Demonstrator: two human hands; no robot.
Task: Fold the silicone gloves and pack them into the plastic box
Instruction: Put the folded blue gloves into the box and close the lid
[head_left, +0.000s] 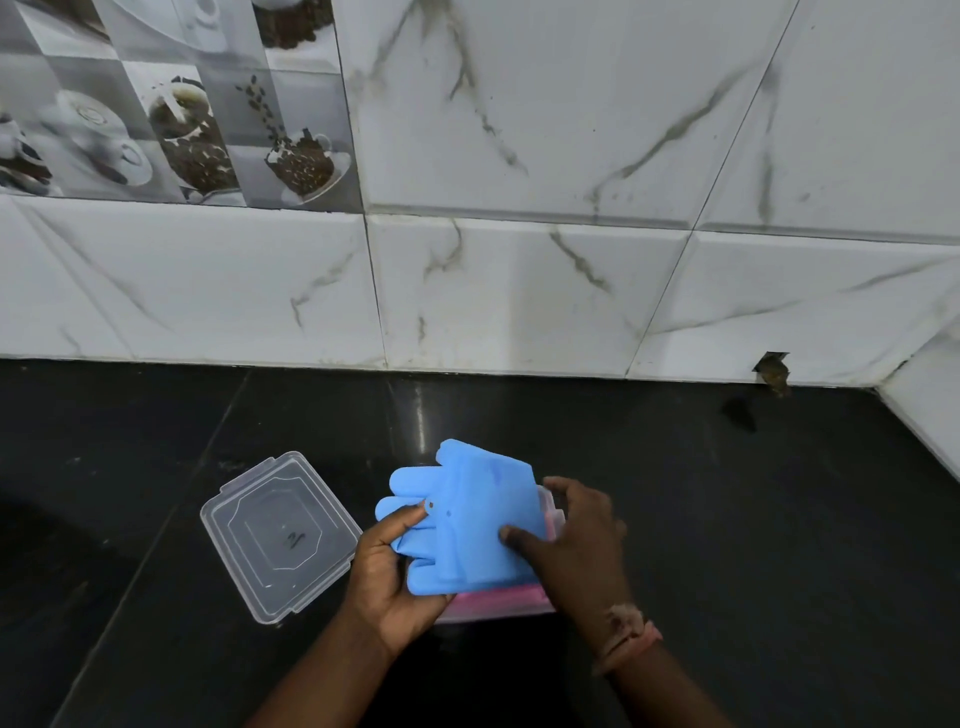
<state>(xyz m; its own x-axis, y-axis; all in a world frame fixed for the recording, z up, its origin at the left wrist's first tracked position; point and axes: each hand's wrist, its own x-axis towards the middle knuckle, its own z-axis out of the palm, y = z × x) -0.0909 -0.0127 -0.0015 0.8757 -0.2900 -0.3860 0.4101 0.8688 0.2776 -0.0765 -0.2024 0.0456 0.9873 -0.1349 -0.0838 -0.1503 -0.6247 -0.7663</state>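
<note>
Lower centre of frame: blue silicone glove (470, 514), folded over, sits on top of the clear plastic box (555, 512), mostly covering it. Pink glove (498, 595) visible inside the box under the blue one. Left hand (392, 569) has its grip clamped on the blue glove's finger end, thumb on top. Right hand (574, 540) presses the glove's right side, thumb on it, fingers spread. Clear lid (280, 532) lies apart, left of the box, on the black worktop (753, 519).
</note>
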